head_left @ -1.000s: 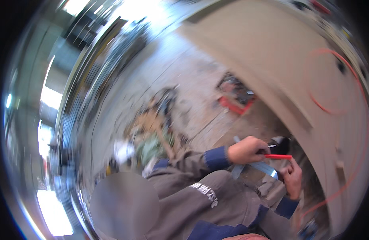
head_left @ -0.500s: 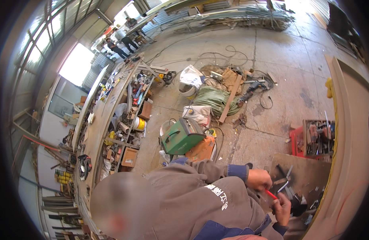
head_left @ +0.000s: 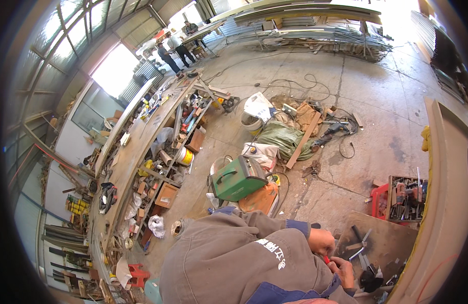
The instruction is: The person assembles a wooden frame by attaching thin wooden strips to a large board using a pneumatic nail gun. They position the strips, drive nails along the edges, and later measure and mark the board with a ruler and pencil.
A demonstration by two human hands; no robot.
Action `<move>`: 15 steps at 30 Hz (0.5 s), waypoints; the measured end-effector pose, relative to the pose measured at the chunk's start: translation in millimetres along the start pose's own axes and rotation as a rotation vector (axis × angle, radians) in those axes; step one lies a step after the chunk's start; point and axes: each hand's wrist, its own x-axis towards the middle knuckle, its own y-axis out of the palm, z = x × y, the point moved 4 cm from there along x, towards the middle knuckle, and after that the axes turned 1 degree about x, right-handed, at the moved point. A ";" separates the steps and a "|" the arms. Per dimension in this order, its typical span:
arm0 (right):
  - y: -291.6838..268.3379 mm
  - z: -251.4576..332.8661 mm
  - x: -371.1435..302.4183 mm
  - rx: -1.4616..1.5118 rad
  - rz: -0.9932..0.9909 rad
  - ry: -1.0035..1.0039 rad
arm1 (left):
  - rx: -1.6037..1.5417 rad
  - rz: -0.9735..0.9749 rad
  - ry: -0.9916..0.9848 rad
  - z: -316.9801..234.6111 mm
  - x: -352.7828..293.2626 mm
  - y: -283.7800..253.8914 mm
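My brown jacket sleeves with blue cuffs reach toward the right of the head view. My left hand (head_left: 322, 241) is closed. Just below it, my right hand (head_left: 344, 270) has its fingers bent together. A thin red pen-like stick (head_left: 326, 259) sits between them, gripped at both ends, mostly hidden by the fingers. Beside the hands lies a stained brown board (head_left: 391, 235). On it rest an angled silver metal tool (head_left: 366, 237), a short dark bar (head_left: 356, 233) and a black bundle (head_left: 369, 280) among small loose pieces.
A tray of hand tools (head_left: 407, 195) stands against a red crate (head_left: 380, 198). Nearer my left are a green machine (head_left: 239, 178), a green hose heap (head_left: 282, 139) and cables on the floor. A cluttered workbench (head_left: 142, 147) runs along the left. Several people stand far off.
My view has shifted, so the room sits lower and further right. Both hands have moved left and down in the picture and closer together, covering more of the red stick.
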 end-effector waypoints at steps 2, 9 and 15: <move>6.8 3.2 -4.9 0.066 -0.034 -0.061 | -0.002 0.018 0.006 -6.5 1.3 5.0; 41.0 -17.3 -10.2 0.138 -0.070 -0.026 | -0.003 -0.069 -0.043 -5.2 -13.6 9.9; 49.5 -50.2 -33.5 0.293 -0.348 -0.057 | 0.252 -0.042 -0.359 -31.5 -36.8 -34.6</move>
